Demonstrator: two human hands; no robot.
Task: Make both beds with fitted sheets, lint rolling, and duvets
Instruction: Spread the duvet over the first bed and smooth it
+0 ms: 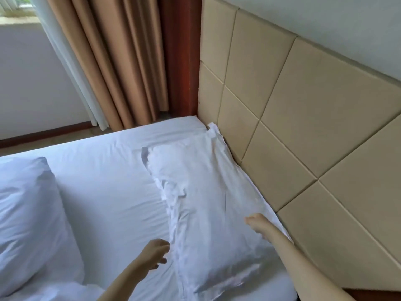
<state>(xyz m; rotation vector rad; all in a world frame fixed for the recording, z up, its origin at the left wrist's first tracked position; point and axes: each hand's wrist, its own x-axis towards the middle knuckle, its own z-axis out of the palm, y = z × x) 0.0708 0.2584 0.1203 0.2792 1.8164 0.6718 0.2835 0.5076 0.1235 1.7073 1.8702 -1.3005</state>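
While the left hand [154, 255] hovers, fingers loosely curled and holding nothing, just beside the pillow [208, 203], the right hand [258, 224] rests relaxed fingers on it. Beyond the fingertips the pillow lies on the fitted sheet [108, 181] against the headboard [303, 105]; curtains [112, 61] hang farther off.

Left hand [155, 253], right hand [258, 224] outstretched (both relaxed).

The fitted sheet [112, 181] and both pillows [208, 205] [28, 218] are plain white. The headboard [303, 109] is beige with a square-panel grid; the curtain [121, 61], upper left, is tan beside a reddish-brown wood post [180, 57].
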